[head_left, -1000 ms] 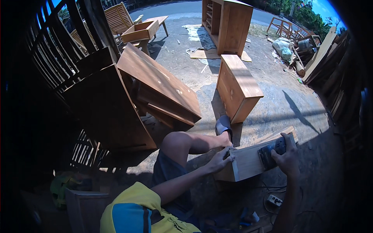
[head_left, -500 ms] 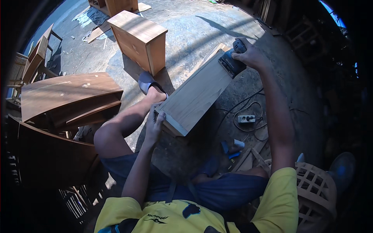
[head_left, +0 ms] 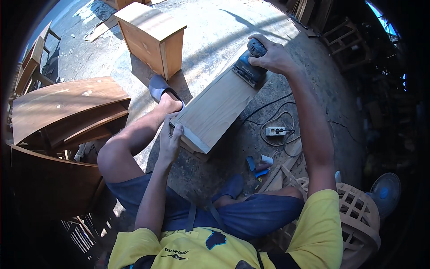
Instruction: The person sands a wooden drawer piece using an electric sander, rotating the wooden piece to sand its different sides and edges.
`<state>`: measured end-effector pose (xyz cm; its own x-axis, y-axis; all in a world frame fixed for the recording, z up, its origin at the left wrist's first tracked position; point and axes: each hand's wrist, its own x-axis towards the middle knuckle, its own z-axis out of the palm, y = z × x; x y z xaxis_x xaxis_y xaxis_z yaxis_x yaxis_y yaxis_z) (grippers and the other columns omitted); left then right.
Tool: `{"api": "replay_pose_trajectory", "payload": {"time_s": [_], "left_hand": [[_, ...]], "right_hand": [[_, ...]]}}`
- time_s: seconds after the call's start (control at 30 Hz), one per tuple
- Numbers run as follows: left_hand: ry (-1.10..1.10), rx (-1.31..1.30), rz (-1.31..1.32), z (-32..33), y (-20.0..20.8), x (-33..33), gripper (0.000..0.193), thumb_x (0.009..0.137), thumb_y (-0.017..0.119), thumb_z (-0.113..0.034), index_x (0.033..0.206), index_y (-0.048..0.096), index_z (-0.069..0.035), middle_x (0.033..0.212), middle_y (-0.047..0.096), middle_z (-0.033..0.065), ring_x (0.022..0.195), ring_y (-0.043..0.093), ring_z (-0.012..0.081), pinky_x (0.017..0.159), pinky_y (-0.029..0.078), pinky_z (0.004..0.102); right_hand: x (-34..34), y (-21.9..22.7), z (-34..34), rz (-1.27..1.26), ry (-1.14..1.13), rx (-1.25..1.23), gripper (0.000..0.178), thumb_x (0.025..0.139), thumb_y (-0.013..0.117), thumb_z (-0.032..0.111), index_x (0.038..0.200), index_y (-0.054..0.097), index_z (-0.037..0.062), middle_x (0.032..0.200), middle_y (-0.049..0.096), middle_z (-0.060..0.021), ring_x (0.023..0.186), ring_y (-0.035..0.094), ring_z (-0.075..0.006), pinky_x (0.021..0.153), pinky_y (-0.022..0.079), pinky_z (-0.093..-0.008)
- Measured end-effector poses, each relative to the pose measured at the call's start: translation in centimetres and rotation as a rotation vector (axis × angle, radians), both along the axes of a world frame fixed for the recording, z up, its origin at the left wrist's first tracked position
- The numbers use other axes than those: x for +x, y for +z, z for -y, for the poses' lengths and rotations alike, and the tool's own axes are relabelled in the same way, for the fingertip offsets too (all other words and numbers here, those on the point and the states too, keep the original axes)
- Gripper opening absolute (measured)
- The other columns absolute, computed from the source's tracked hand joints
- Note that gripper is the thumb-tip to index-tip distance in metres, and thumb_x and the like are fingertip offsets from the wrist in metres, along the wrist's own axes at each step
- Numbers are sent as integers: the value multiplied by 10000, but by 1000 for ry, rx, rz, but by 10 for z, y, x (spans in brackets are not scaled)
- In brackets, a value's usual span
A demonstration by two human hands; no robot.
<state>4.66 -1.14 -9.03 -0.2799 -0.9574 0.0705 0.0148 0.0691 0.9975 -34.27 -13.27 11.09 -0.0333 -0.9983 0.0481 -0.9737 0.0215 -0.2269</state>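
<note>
A long pale wooden drawer-like box (head_left: 219, 105) lies slanted before me, its flat face up. My right hand (head_left: 273, 57) is wrapped round a dark blue electric sander (head_left: 249, 67), whose flat pad rests on the far end of that face. At the near left corner my left hand (head_left: 170, 139) grips the box's end, thumb on top; its other fingers are partly hidden behind the edge. A dark cord runs out from beneath the box on its right side.
A power strip (head_left: 275, 131) with a coiled cord lies right of the box. Sandpaper pieces (head_left: 260, 165) and wood strips are nearer. A small cabinet (head_left: 152, 38) stands ahead, brown furniture (head_left: 67, 110) at left. Lower right are a wooden lattice piece (head_left: 358, 204) and a fan (head_left: 385, 193).
The sander in my right hand has shifted slightly back from the box's far end toward its left edge. My left hand keeps its hold on the near corner. The whole view has shifted slightly.
</note>
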Motion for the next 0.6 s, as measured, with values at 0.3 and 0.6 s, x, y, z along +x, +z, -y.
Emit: {"api": "replay_pose_trajectory", "payload": {"time_s": [0.3, 0.6], "left_hand": [[-65, 59, -5, -6, 14, 6, 527, 1022, 688, -310, 1419, 530, -1, 1342, 622, 126, 1320, 564, 229, 1156, 427, 393], [-69, 78, -68, -3, 8, 6, 614, 968, 757, -242, 1483, 508, -20, 1388, 638, 168, 1331, 607, 261, 1163, 449, 420]], "right_hand": [[136, 2, -86, 177, 217, -18, 727, 818, 847, 320, 1489, 595, 203, 1112, 712, -196, 1040, 745, -364, 924, 600, -500], [25, -7, -8, 60, -29, -55, 791, 801, 834, 462, 1518, 578, 248, 1268, 747, -209, 1176, 741, -379, 1026, 589, -470]]}}
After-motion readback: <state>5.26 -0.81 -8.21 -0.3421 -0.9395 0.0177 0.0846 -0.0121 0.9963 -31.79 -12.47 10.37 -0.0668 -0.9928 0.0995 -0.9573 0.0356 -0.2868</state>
